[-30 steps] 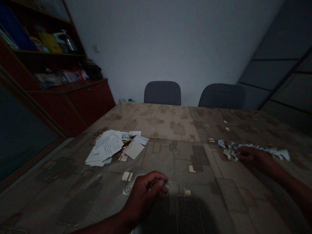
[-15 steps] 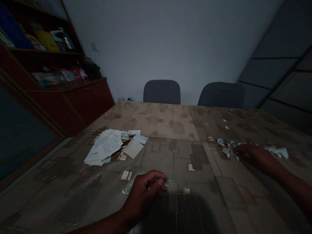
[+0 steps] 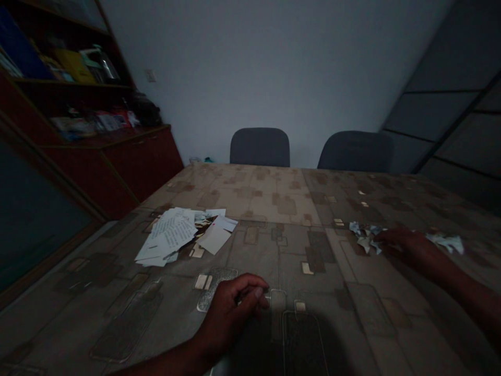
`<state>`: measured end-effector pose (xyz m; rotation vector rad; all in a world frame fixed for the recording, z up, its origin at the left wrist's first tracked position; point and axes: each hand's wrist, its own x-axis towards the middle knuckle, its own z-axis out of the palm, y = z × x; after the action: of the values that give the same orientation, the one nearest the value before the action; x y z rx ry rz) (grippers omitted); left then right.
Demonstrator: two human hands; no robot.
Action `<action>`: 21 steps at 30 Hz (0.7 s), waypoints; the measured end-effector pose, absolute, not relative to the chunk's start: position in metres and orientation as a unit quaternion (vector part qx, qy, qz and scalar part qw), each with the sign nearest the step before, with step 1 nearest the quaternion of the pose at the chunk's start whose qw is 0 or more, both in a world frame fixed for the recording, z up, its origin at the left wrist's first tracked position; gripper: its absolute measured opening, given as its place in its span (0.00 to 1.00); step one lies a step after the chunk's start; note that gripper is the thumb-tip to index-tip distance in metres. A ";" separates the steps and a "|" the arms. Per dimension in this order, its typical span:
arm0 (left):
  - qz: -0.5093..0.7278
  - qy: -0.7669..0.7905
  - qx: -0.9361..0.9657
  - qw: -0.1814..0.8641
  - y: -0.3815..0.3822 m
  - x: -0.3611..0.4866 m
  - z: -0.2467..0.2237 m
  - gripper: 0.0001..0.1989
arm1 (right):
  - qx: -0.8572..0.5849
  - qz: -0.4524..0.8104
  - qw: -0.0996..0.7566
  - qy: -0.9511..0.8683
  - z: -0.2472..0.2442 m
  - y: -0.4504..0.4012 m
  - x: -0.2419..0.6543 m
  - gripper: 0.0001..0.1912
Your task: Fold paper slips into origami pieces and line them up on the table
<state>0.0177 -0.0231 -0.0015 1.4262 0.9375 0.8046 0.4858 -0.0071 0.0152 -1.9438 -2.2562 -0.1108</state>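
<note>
My left hand [image 3: 237,312] is held low over the near part of the table, fingers curled and thumb against them, with nothing showing in its grasp. At the right, my right hand [image 3: 407,248] reaches into a spread of crumpled paper scraps [image 3: 365,240], its fingers bent down and closed on the scraps. Its fingertips are dark and partly hidden. More crumpled paper [image 3: 446,243] lies just right of that hand. On the left side of the table is a loose pile of flat paper sheets [image 3: 166,235], some printed, with a blank piece [image 3: 214,239] at its right edge.
A patterned cloth covers the table [image 3: 250,196]. Two grey chairs [image 3: 260,147] [image 3: 356,151] stand behind its far edge, before a pale wall. A red-brown cabinet [image 3: 141,159] with crowded shelves is at the left. The room is dim.
My right hand has shifted very slightly among the crumpled scraps, and the scraps by its fingers have moved a little. The left hand and paper pile look the same.
</note>
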 end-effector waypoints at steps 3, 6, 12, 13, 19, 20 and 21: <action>0.345 0.403 0.612 0.586 -0.023 0.018 -0.002 0.11 | -0.648 -0.043 0.085 -0.756 0.014 -0.007 0.488 0.11; 0.346 0.405 0.612 0.585 -0.023 0.018 -0.003 0.11 | -0.653 -0.051 0.095 -0.750 0.011 -0.006 0.490 0.10; 0.346 0.399 0.616 0.585 -0.023 0.017 -0.004 0.11 | -0.653 -0.052 0.108 -0.748 0.009 -0.005 0.491 0.09; 0.345 0.401 0.617 0.583 -0.023 0.017 -0.004 0.11 | -0.653 -0.051 0.110 -0.747 0.009 -0.006 0.491 0.10; 0.348 0.402 0.612 0.585 -0.023 0.018 -0.004 0.11 | -0.659 -0.035 0.125 -0.741 0.014 -0.006 0.487 0.11; 0.348 0.403 0.611 0.585 -0.023 0.018 -0.004 0.11 | -0.660 -0.029 0.129 -0.739 0.015 -0.006 0.486 0.11; 0.348 0.404 0.611 0.585 -0.023 0.018 -0.004 0.11 | -0.662 -0.024 0.135 -0.737 0.016 -0.006 0.485 0.12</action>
<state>0.0177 -0.0231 -0.0039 1.4257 0.9420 0.8118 0.4854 -0.0063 0.0164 -1.9188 -2.1350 -0.0686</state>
